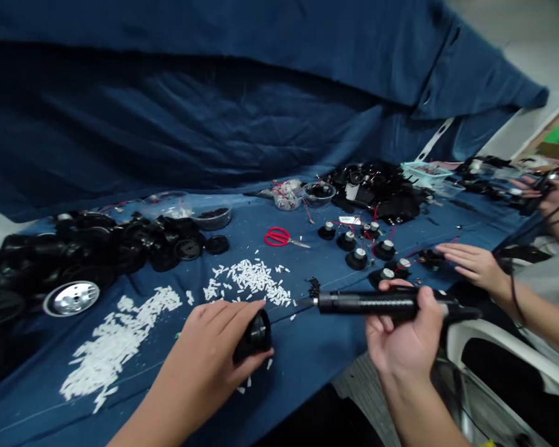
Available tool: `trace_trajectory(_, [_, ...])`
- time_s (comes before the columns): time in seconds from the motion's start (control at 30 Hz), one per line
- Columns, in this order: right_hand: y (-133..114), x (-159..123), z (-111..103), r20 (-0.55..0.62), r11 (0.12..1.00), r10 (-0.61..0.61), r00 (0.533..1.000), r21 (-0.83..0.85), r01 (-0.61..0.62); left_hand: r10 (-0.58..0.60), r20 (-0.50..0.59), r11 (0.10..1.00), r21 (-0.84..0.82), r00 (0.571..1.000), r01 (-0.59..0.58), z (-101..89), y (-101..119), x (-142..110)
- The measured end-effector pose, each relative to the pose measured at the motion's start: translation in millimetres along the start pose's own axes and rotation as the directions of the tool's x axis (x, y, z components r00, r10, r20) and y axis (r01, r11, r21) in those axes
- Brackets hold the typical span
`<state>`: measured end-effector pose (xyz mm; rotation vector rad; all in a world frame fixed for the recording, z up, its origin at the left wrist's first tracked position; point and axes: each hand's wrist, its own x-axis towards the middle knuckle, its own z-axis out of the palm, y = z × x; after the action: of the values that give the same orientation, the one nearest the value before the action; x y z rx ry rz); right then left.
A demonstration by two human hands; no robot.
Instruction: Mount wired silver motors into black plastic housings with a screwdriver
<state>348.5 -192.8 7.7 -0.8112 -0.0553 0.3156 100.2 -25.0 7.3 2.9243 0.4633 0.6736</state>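
My left hand (pixel 214 344) is wrapped round a cup-shaped black plastic part (pixel 259 334), whose open end faces right. Its fingers and palm cover most of that part. In my right hand (pixel 403 347) lies a black electric screwdriver (pixel 368 303), held level with its metal tip pointing left toward the part; a gap separates the two. Beyond the tip sits a small pile of black screws (pixel 313 287) on the blue cloth. Small white pieces (pixel 254 276) are strewn behind my left hand, and a larger heap of white pieces (pixel 116 341) spreads to its left.
Red-handled scissors (pixel 279 236) lie mid-table. Black round parts with red wires (pixel 356 257) stand to the right. Black housings (pixel 97 242) crowd the left, near a shiny reflector (pixel 72 298). Another person's hand (pixel 477 267) reaches in at right, beside a white chair (pixel 498 354).
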Motion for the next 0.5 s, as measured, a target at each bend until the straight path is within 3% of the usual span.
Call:
trace_trajectory(0.1, [8.1, 18.7, 6.7, -0.036, 0.997, 0.067, 0.997, 0.029, -0.066, -0.01, -0.095, 0.999, 0.046, 0.995, 0.014, -1.7, -4.6, 0.7])
trace_trajectory(0.33, [32.1, 40.8, 15.4, 0.081, 0.95, 0.308, 0.948, 0.032, -0.311, -0.129, -0.242, 0.984, 0.088, 0.962, 0.154, -8.4, -19.8, 1.3])
trace_trajectory(0.4, [33.5, 39.3, 16.1, 0.117, 0.928, 0.371, 0.921, -0.004, -0.373, -0.079, -0.296, 0.988, 0.105, 0.952, 0.115, -14.4, -24.1, 1.0])
trace_trajectory(0.5, [27.5, 26.4, 16.5, 0.212, 0.888, 0.46, 0.862, -0.107, -0.447, 0.12, -0.363, 0.982, 0.181, 0.924, -0.057, -29.9, -17.9, 1.8])
